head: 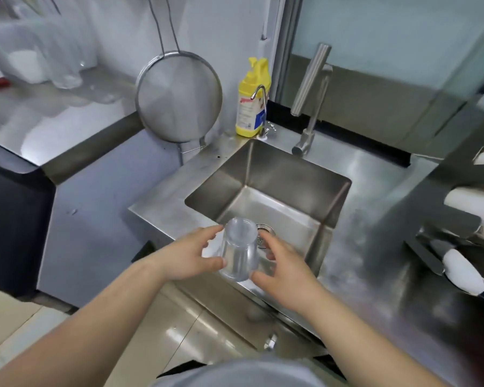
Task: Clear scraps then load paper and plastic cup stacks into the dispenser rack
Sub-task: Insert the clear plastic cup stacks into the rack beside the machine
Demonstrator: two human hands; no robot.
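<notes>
Clear plastic cup stack [239, 251] hangs bottom-up over the near edge of the steel sink [274, 174], presumably so drips fall into the basin. The left hand [192, 254] clasps its side, thumb low and fingers high. The right hand [281, 268] cradles the opposite wall with fingers curled round it. Far right on the desk [369, 275], the dispenser rack [442, 219] already carries white paper cups [470, 202], well apart from the stack. A strainer [179, 97] hangs on the wall to dry.

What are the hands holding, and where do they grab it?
A clear plastic cup stack, upside down over the sink. The left hand and the right hand grip its sides.
</notes>
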